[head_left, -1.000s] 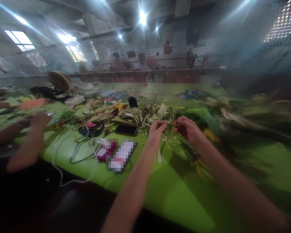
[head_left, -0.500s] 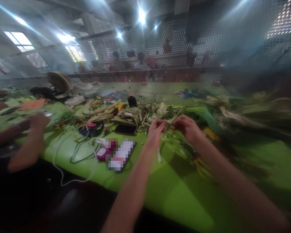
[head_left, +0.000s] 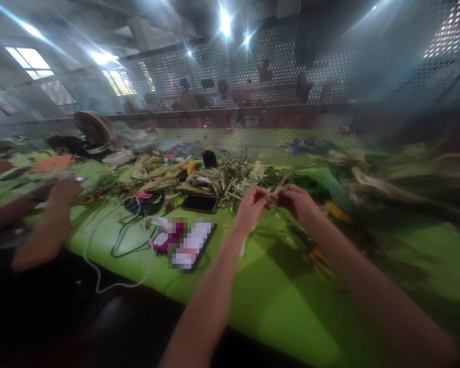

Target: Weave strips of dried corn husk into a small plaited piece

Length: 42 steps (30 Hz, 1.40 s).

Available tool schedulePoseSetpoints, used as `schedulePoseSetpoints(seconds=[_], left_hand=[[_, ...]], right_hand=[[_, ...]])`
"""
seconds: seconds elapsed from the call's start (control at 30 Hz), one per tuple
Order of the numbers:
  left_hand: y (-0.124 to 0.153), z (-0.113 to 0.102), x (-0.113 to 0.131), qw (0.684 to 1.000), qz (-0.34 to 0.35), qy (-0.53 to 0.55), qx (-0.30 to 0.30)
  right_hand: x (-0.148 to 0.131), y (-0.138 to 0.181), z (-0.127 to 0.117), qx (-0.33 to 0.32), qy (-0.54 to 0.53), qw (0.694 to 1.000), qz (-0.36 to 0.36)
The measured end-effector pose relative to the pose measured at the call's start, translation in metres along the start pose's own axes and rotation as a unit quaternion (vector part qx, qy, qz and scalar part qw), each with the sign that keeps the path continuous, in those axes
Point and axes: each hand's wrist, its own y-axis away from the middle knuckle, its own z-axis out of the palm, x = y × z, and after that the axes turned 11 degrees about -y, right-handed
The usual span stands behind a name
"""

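Note:
My left hand (head_left: 252, 208) is closed in a pinch on a thin, pale plant strip (head_left: 243, 247), which looks like dried husk; its end hangs below the palm. Fingertip to fingertip with it, my right hand (head_left: 298, 203) is also closed, pinching the same pale plant material. The fingers and blur hide how the pieces join. Just behind both hands lies a heap of dried plant strips (head_left: 230, 176). Scissors with yellow handles (head_left: 322, 266) lie on the green table (head_left: 272, 306) under my right forearm.
A lit phone (head_left: 194, 244), a magenta device (head_left: 167, 239) with a white cable (head_left: 117, 290) and a dark phone (head_left: 198, 203) lie to the left. Farther left, a co-worker's arms (head_left: 51, 220) rest over the table. A perforated metal panel (head_left: 230, 102) stands behind; husks (head_left: 383, 184) pile at right.
My left hand has shifted slightly right and turned, its fingers now meeting the right hand's. The hanging strip end has swung left. My right hand has moved only a little.

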Motion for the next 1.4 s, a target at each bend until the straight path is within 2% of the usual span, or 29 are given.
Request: schedulePoseSetpoints(seconds=[0.1, 0.2, 0.3, 0.4, 0.5, 0.63, 0.77, 1.07, 1.27, 1.4], left_hand=[[-0.003, -0.004, -0.005, 0.998, 0.019, -0.054, 0.039], [-0.006, -0.009, -0.011, 0.989, 0.008, -0.109, 0.095], [-0.006, -0.012, -0.013, 0.982, -0.005, -0.145, 0.122], [-0.006, -0.011, -0.012, 0.974, 0.007, -0.174, 0.142], [-0.005, -0.009, -0.012, 0.966, 0.038, -0.207, 0.149], [-0.002, -0.004, -0.009, 0.966, 0.051, -0.227, 0.114], [0.001, -0.001, -0.006, 0.963, 0.057, -0.248, 0.092], [0.003, 0.001, -0.009, 0.946, 0.099, -0.290, 0.109], [-0.002, 0.001, -0.014, 0.976, 0.004, -0.181, 0.120], [-0.003, 0.002, -0.014, 0.989, -0.046, -0.083, 0.115]], right_hand=[[0.001, 0.000, 0.000, 0.003, -0.011, 1.000, 0.024], [0.004, 0.002, 0.002, -0.007, 0.004, 0.997, 0.073], [0.005, 0.007, 0.008, -0.054, 0.056, 0.988, 0.135], [-0.002, 0.014, 0.016, -0.105, 0.093, 0.979, 0.152], [-0.013, 0.019, 0.022, -0.114, 0.098, 0.979, 0.142], [-0.022, 0.021, 0.022, -0.086, 0.094, 0.983, 0.130], [-0.021, 0.019, 0.020, -0.088, 0.078, 0.985, 0.127], [-0.023, 0.020, 0.019, -0.094, 0.071, 0.986, 0.120], [-0.032, 0.012, 0.006, -0.039, 0.015, 0.999, 0.026], [-0.033, 0.005, -0.004, 0.014, 0.034, 0.999, -0.027]])
